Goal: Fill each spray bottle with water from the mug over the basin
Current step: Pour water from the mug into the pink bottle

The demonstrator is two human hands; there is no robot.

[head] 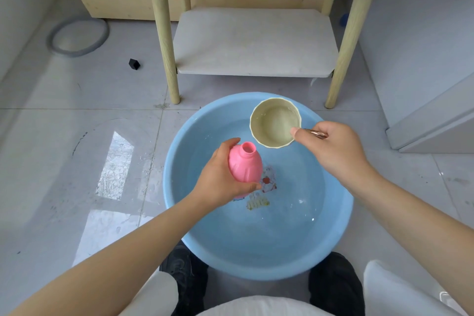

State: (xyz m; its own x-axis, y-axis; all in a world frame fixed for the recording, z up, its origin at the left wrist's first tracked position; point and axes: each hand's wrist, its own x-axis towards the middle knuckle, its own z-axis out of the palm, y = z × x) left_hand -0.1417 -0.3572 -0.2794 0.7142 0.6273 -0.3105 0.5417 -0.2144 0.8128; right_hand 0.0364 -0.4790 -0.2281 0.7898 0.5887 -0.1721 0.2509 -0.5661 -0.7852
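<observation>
The glossy grey tiled floor [64, 136] carries a round blue plastic basin [179, 213], a pale wooden-legged table [166, 41], a small black cube [134, 64] and a grey ring [77, 36].

Left hand [220, 177] covers the pink bottle's [246, 165] lower left side & base. Right hand [331, 146] hides most of the mug's [274, 123] handle; only a coppery bit shows. Table [254, 41] legs cut off at top edge; small blue thing [344, 19] behind the right leg too hidden to ID.
</observation>
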